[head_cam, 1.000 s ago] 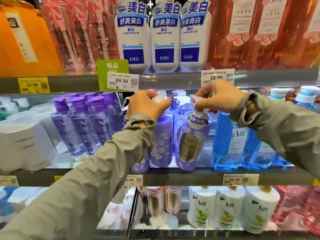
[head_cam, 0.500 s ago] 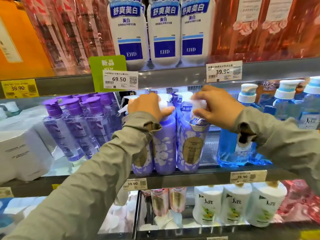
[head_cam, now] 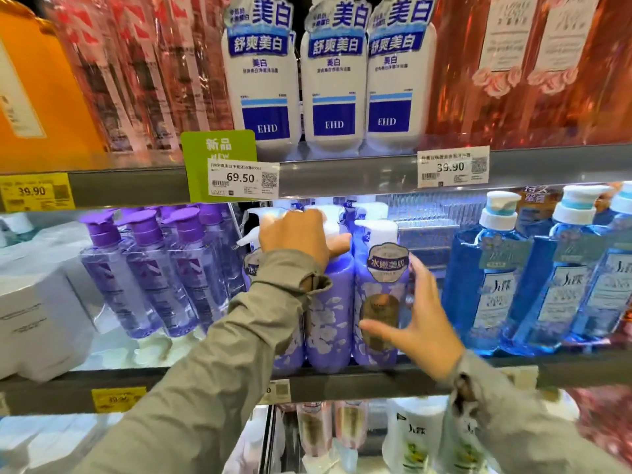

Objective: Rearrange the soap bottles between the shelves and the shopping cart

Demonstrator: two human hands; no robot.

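Observation:
Three lavender pump bottles with white flower print stand side by side at the front of the middle shelf. My left hand grips the white pump top of the middle lavender bottle. The left one is mostly hidden behind my sleeve. My right hand is spread, thumb in front of the right lavender bottle and fingers at its right side; it is blurred, and no firm grasp shows. The shopping cart is out of view.
Clear purple bottles and white boxes stand to the left. Blue bottles are on the right. White EHD bottles fill the shelf above, and white bottles sit on the shelf below.
My right hand has let go of the right bottle's pump and dropped to the bottle's body with fingers spread. My left hand has stayed on the middle pump.

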